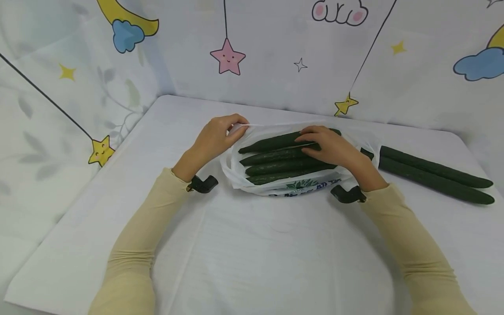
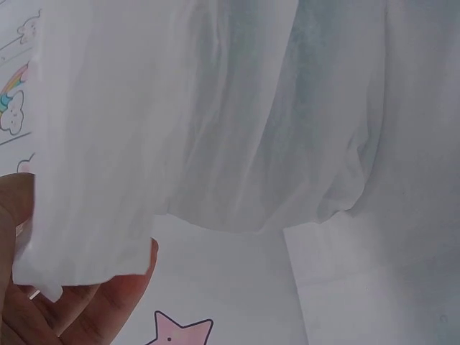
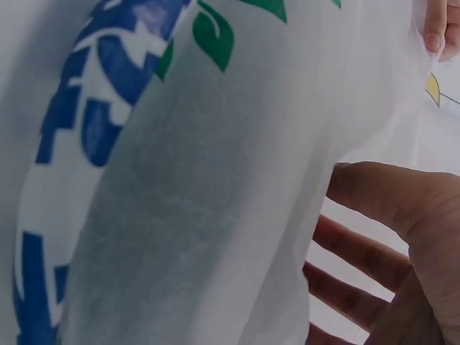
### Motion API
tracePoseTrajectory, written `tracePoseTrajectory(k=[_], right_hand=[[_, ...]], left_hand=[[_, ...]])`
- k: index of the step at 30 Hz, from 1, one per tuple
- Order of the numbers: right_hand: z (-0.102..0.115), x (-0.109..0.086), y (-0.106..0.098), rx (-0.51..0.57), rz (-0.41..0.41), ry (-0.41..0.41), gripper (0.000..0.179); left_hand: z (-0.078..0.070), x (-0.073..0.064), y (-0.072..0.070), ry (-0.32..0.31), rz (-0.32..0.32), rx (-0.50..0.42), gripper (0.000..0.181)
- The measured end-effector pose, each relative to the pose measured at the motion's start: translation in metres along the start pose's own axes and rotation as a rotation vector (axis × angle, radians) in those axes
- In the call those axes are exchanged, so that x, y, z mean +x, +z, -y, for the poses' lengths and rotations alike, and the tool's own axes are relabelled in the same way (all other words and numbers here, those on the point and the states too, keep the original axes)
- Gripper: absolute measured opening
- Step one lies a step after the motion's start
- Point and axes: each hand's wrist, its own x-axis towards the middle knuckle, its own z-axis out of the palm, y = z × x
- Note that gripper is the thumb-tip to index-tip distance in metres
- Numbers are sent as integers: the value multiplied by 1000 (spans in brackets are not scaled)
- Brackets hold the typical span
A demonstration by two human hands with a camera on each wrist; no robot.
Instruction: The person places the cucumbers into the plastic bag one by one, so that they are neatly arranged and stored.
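Note:
A white plastic bag (image 1: 236,175) with green and blue print lies on the table, several dark green cucumbers (image 1: 275,167) side by side in its opening. At the bag's far left edge, my left hand (image 1: 214,136) pinches the thin plastic; the left wrist view shows these fingers (image 2: 118,305) partly behind the hanging film. My right hand (image 1: 328,144) reaches over the bag from the right, its fingertips on the far cucumbers. In the right wrist view its spread fingers (image 3: 359,251) pass behind the bag's edge, which hides their tips.
Two long cucumbers (image 1: 433,175) lie to the right, their near ends beside or under the bag's right edge. A white cloth covers the table (image 1: 267,253). Behind it hangs a curtain (image 1: 271,87) printed with stars and clouds. Black wrist cameras (image 1: 204,184) sit under both wrists.

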Motion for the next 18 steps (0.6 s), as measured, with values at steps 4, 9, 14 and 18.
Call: tracePoseTrajectory(k=[4,9,14,18], right_hand=[[-2,-6,-1,26,-5,11,32],[-3,-16,-4,62,-14,28,31],[-3,-26,-11,103,-13,52,32],[-3,-31,-15,127,-7,91,32]], left_hand=[[0,0,2,12,-7,-1,16],[0,1,3,14,-7,-1,16],[-1,1,2,13,-7,-3,16],[-1,1,2,22,-6,-4,15]])
